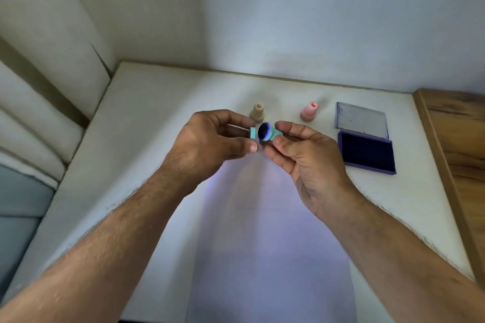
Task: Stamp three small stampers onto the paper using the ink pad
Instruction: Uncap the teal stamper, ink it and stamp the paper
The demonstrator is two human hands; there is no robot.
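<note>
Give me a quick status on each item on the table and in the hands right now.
Teal stamper: held in the right hand, cap off, inked face showing.
Teal cap: held in the left hand, apart from the stamper.
Beige stamper: upright on the table, untouched.
Pink stamper: upright on the table, untouched.
Ink pad: open, lid laid back flat.
Paper: flat; no stamp marks visible.
</note>
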